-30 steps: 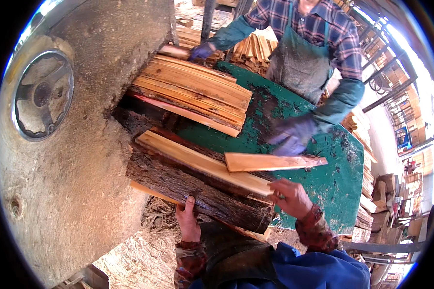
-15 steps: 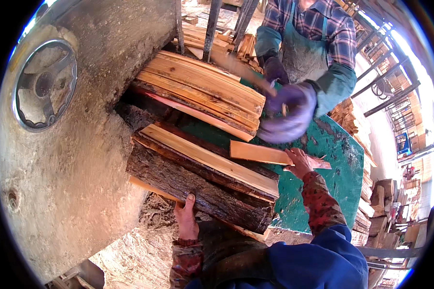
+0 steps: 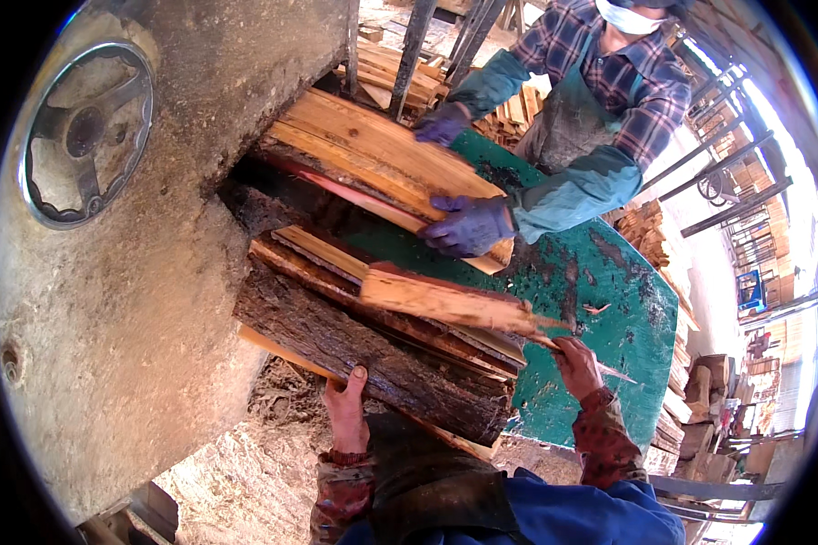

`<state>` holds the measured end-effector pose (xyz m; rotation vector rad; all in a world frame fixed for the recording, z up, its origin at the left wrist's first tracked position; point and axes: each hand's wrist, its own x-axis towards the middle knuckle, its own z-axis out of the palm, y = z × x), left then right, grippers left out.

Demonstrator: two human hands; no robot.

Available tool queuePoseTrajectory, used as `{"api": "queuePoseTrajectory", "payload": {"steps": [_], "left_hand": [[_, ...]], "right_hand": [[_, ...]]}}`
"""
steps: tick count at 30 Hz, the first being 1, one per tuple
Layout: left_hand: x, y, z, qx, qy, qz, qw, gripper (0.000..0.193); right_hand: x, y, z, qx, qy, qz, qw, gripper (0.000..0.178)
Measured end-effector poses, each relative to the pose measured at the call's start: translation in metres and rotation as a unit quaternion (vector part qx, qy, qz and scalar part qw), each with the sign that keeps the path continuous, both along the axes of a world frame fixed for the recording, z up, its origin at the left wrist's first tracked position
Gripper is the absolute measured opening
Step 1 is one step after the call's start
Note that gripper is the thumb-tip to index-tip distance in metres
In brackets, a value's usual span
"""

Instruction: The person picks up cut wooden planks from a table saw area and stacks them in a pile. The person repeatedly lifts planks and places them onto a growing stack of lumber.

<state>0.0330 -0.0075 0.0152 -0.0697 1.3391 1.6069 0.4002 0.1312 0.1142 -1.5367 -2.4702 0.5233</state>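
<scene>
My left hand (image 3: 346,416) grips the near edge of a stack of bark-covered wood slabs (image 3: 364,350), its thumb on the bark and its fingers under the edge. My right hand (image 3: 576,368) is closed on the splintered end of a short wooden board (image 3: 445,302), which lies slanted over the top of that stack. Beyond it is a second stack of boards (image 3: 373,154). A co-worker's purple-gloved hand (image 3: 468,225) presses on that stack's near right end; the other gloved hand (image 3: 441,124) touches its far side.
Both stacks rest partly on a green metal table (image 3: 600,318), scattered with wood chips. At the left stands a large dusty machine housing (image 3: 182,272) with a handwheel (image 3: 85,133). Dark metal bars (image 3: 413,59) rise at the back. Piled boards (image 3: 682,400) line the right.
My right hand has swung the short board leftward onto the near stack. My left hand stays put. The co-worker's gloved hands, one blurred before, now rest on the far stack.
</scene>
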Motion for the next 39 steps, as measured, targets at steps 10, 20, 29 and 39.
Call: {"api": "queuePoseTrajectory", "payload": {"steps": [10, 20, 29, 39], "left_hand": [[-0.004, -0.002, 0.000, 0.025, -0.022, -0.014, 0.999, 0.051], [-0.003, 0.001, 0.008, 0.063, -0.005, 0.002, 0.998, 0.067], [-0.003, -0.001, -0.007, 0.046, 0.008, -0.009, 0.999, 0.063], [-0.005, 0.000, -0.004, 0.067, 0.010, -0.009, 0.998, 0.063]], "right_hand": [[-0.085, -0.009, 0.051, 0.049, 0.003, 0.082, 0.995, 0.029], [-0.036, -0.018, 0.076, 0.111, -0.052, -0.049, 0.991, 0.022], [-0.018, -0.011, 0.102, 0.107, -0.055, -0.013, 0.993, 0.020], [0.059, -0.031, 0.098, 0.098, -0.084, -0.157, 0.979, 0.017]]}}
